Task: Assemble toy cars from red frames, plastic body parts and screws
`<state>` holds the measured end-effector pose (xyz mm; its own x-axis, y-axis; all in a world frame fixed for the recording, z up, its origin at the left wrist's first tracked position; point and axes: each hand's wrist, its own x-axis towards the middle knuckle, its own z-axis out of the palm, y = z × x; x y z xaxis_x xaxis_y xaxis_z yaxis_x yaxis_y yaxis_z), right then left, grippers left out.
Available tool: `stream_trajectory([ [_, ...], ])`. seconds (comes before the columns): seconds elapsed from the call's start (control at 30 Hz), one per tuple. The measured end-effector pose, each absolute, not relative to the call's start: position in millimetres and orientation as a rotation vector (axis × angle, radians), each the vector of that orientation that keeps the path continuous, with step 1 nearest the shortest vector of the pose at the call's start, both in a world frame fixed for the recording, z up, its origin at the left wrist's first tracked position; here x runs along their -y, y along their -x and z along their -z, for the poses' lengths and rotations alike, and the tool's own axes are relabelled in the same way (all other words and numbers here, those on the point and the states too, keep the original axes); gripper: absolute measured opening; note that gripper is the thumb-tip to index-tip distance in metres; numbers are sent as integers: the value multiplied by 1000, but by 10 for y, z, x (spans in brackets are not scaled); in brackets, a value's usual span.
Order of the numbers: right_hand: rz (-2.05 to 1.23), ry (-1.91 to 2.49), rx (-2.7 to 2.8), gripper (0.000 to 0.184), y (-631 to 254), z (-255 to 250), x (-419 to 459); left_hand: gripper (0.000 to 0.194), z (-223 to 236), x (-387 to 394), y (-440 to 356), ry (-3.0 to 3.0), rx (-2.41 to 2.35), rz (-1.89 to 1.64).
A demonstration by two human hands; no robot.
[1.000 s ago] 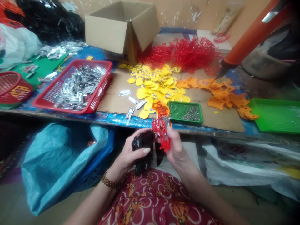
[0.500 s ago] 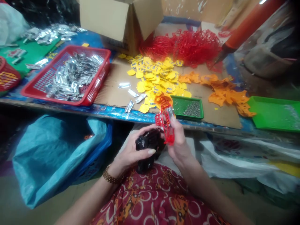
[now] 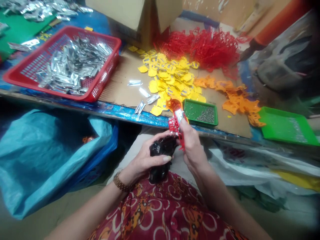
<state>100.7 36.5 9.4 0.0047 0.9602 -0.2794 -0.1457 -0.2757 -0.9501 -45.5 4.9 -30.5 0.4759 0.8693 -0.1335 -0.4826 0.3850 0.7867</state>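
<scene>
- The left hand has a clenched grip around a black object, its kind unclear, held over the person's lap.
- The right hand has its grip on a red plastic lattice piece, with a silver strip lying along it.
- That piece is just beside the black object, in front of the surface's edge and near a green tray of small metal pins.
- A cardboard sheet on the surface carries yellow tags, orange cut pieces and a tangle of red lattice.
- A red basket holds silver strips.
- A blue sack sits below the surface.
</scene>
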Motion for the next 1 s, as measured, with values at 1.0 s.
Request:
stream_trajectory([
  [1.0, -1265, 1225, 870, 38, -1072, 142, -317, 65, 241, -62, 538, -1297, -729, -1117],
])
